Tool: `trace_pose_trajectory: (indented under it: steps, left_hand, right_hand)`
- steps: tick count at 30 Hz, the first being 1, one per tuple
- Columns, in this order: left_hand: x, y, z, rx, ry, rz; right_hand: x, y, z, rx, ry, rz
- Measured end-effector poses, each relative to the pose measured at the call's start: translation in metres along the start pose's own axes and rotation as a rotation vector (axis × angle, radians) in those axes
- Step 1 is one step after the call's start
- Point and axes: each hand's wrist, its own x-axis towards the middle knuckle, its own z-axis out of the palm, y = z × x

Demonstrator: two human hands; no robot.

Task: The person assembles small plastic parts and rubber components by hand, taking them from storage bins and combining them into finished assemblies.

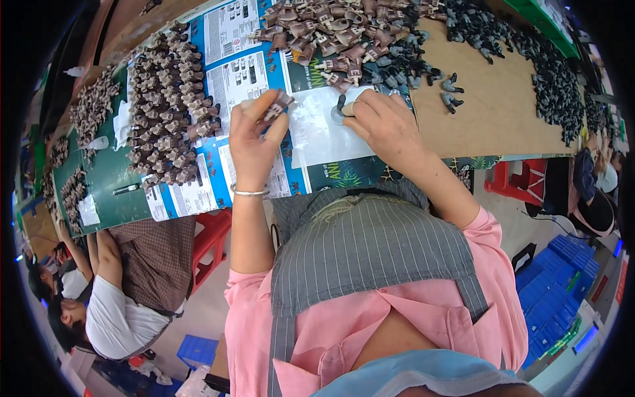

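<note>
My left hand (254, 139), an orange cover on one finger, is raised above the printed sheets, pinching a small brown toy torso (280, 104) that is blurred. In my right hand (391, 129) a small dark grey toy leg piece (340, 103) is held between thumb and fingers, its curved end pointing up. Just under those fingertips a small round clear disc or dish (337, 117) shows partly; my fingers hide the rest. It lies on a translucent white plastic sheet (317, 145). The torso and the leg piece are apart.
Beyond my hands lies a heap of brown torsos (344, 26); dark grey leg pieces (555, 92) spread over brown cardboard (489, 126) at right. Rows of joined figures (169, 99) stand at left, near a pen (126, 189). A co-worker (126, 304) sits left; blue crates (555, 284) stand lower right.
</note>
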Motion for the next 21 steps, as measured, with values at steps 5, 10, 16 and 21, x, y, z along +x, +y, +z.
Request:
trace_pose_trajectory:
  steps: [5,10,16,21]
  left_hand:
    - [-0.019,0.008,-0.017,-0.532,0.09,-0.411]
    - [-0.027,0.019,-0.006,-0.685,-0.091,-0.533]
    - [-0.031,0.024,0.023,-0.517,-0.095,-0.59]
    - [-0.031,0.032,0.036,-0.629,-0.129,-0.628]
  right_hand:
    - [0.001,-0.003,-0.005,0.004,-0.036,-0.009]
    - [-0.001,0.002,-0.004,-0.007,-0.04,0.011]
    - [-0.007,0.009,-0.006,0.254,0.0,0.214]
    - [-0.015,0.006,-0.014,0.644,0.128,0.404]
